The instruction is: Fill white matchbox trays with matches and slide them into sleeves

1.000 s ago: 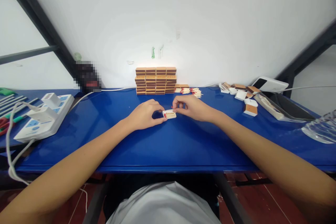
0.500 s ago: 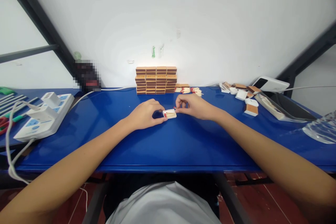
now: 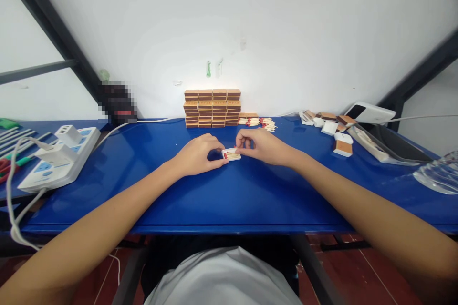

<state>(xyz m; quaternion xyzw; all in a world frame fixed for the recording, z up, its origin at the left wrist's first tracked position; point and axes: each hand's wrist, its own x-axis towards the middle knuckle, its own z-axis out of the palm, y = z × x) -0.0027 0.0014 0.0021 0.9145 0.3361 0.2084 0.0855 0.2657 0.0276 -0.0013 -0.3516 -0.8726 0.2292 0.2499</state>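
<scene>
Matchbox tray (image 3: 231, 154) on blue table (image 3: 232, 200); left hand (image 3: 198, 155) fingers clamped on it, right hand (image 3: 260, 145) fingers pinching its edge.

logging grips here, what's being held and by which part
The left hand holds the open match tray by its left end; the right hand touches its right end.

On the bench (image 3: 229, 200) we count: two hands, left hand (image 3: 196, 155) and right hand (image 3: 263, 145); one open matchbox tray (image 3: 231, 154); one stack of matchboxes (image 3: 212, 108), four columns wide (rows too small to number); one heap of loose matches (image 3: 266, 124); one power strip (image 3: 59, 157).
</scene>
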